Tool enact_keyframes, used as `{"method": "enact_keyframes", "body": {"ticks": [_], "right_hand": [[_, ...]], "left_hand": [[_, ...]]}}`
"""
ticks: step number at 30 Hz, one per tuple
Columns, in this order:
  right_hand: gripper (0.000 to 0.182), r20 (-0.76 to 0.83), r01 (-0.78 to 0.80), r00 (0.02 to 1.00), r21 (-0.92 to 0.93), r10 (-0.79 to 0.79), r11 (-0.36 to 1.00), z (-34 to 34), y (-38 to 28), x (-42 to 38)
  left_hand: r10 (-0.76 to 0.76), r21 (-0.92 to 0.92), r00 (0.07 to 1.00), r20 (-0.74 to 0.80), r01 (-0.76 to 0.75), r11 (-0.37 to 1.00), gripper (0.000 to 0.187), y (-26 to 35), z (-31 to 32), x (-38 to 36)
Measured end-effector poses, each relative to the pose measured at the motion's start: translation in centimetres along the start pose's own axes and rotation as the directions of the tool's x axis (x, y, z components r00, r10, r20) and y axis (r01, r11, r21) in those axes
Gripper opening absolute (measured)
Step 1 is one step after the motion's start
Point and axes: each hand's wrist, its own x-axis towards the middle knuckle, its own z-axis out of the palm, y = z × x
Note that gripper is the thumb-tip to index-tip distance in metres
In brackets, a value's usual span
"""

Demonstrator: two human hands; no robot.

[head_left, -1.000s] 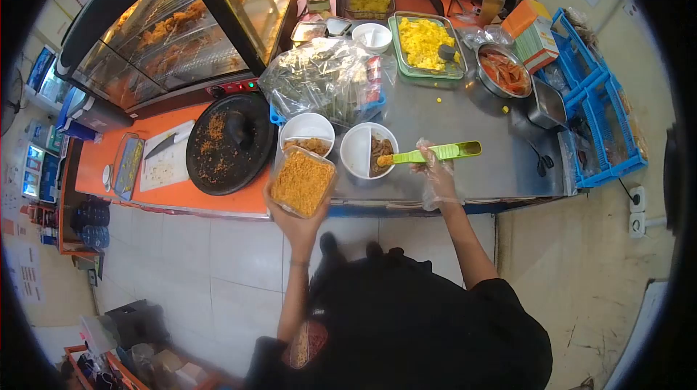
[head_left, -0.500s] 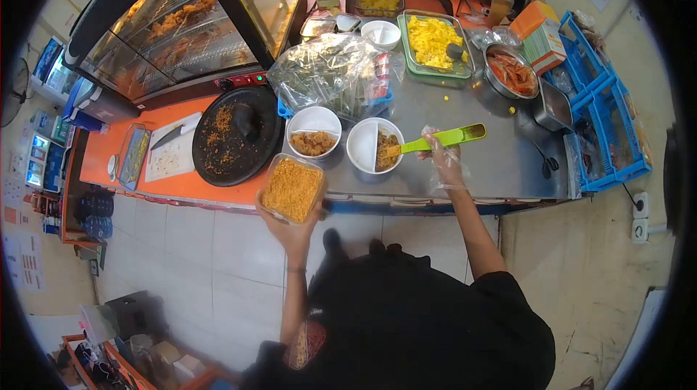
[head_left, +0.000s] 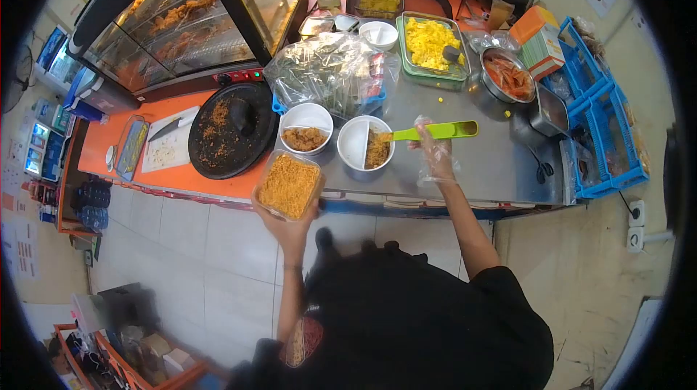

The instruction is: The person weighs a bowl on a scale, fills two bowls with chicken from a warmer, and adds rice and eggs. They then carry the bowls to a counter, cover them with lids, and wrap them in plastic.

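Note:
My left hand [head_left: 288, 229] is wrapped round a clear square container [head_left: 319, 191] filled with golden crumbs [head_left: 289, 185], held in front of the counter's edge. In a clear plastic glove, my right hand [head_left: 435, 154] grips a lime-green scoop [head_left: 443, 130] by its middle, its tip over the right white divided bowl [head_left: 353, 142]. Brown food topped with some crumbs [head_left: 377, 150] fills that bowl's right half. Just left of it stands a second white divided bowl [head_left: 308, 116], with brown fried pieces [head_left: 304, 139] in its front half.
A black stone mortar [head_left: 203, 165] with a pestle lies left, beside a white board with a knife [head_left: 165, 129]. Behind the bowls are plastic-covered greens [head_left: 327, 74] and a tub of yellow food [head_left: 430, 42]. Blue crates [head_left: 610, 121] and scissors [head_left: 542, 169] are right.
The view has shifted slightly. My right hand still holds the scoop at the right bowl, and my left hand still supports the crumb container.

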Motion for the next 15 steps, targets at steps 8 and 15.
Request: {"method": "enact_keyframes", "body": {"ticks": [8, 15], "right_hand": [[0.018, 0.062, 0.081, 0.995, -0.119, -0.074, 0.990, -0.1, -0.5, -0.9], [0.021, 0.379, 0.365, 0.888, -0.234, -0.261, 0.901, -1.8, 1.0, -3.6]], "left_hand": [[0.015, -0.021, 1.000, -0.018, -0.015, 1.000, 0.101, 1.1, 1.0, -1.3], [0.021, 0.019, 0.998, -0.056, -0.020, 1.000, 0.100, 1.2, 1.6, -2.4]]}}
